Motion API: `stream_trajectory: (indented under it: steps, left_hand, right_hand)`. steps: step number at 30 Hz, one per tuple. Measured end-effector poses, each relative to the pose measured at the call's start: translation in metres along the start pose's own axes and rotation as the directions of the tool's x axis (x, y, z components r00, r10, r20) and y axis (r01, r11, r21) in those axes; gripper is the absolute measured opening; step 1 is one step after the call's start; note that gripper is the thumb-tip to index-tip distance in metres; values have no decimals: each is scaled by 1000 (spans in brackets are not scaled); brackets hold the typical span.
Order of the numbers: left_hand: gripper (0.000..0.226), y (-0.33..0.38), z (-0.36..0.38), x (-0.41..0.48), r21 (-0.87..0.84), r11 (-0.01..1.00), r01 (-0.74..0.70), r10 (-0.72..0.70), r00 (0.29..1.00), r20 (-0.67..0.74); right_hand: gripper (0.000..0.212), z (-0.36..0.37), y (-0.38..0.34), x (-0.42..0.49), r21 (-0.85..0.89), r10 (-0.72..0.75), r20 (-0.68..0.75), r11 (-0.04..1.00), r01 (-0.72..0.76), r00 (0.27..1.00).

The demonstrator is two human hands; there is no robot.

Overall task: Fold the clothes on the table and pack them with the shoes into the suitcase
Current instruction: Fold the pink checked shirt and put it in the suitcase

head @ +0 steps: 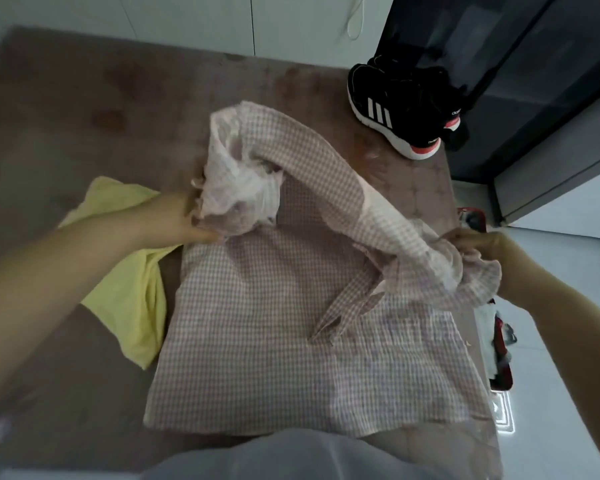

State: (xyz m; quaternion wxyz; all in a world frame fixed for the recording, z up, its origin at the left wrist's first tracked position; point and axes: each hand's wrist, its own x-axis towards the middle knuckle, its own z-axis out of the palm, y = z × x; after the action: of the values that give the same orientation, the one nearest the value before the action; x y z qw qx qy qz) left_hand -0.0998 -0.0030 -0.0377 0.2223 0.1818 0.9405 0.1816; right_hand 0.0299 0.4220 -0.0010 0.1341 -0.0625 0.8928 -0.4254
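Observation:
A pink-and-white checked garment (264,344) lies spread on the brown table (84,109). Its upper part is lifted off the table and stretched between my hands. My left hand (184,220) grips a bunched ruffled end at the left. My right hand (478,242) pinches the other ruffled end at the table's right edge. A yellow garment (129,289) lies crumpled under my left forearm. A pair of black shoes (406,105) with white stripes and red heels stands at the table's far right corner. A red suitcase (499,344) lies open on the floor to the right, mostly hidden.
A dark cabinet (534,64) stands beyond the shoes at the right. White cupboard doors (222,19) run along the back. Pale floor (568,341) shows to the right of the table. My grey clothing (291,455) fills the bottom edge.

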Motion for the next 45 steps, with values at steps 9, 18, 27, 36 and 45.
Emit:
stream_trajectory:
  steps: [9, 18, 27, 36, 45]
  left_hand:
    - [13, -16, 73, -93, 221, 807, -548, 552, 832, 50]
    - [38, 2, 80, -125, 129, 909, -397, 408, 910, -78]
    - [27, 3, 101, -124, 287, 864, -414, 454, 886, -91]
    - [32, 21, 65, -182, 108, 856, -505, 514, 815, -266]
    - [53, 6, 139, -182, 225, 875, -428, 423, 903, 70]
  right_hand:
    - [86, 36, 66, -85, -431, 126, 109, 900, -67, 986]
    - [58, 99, 52, -116, -573, -55, 94, 813, 99, 994]
    - [24, 109, 65, -100, -682, -238, -61, 719, 134, 969]
    - [44, 71, 35, -140, -573, -358, -305, 809, 130, 882]
    - [25, 130, 46, -148, -663, -66, -73, 749, 1, 995]
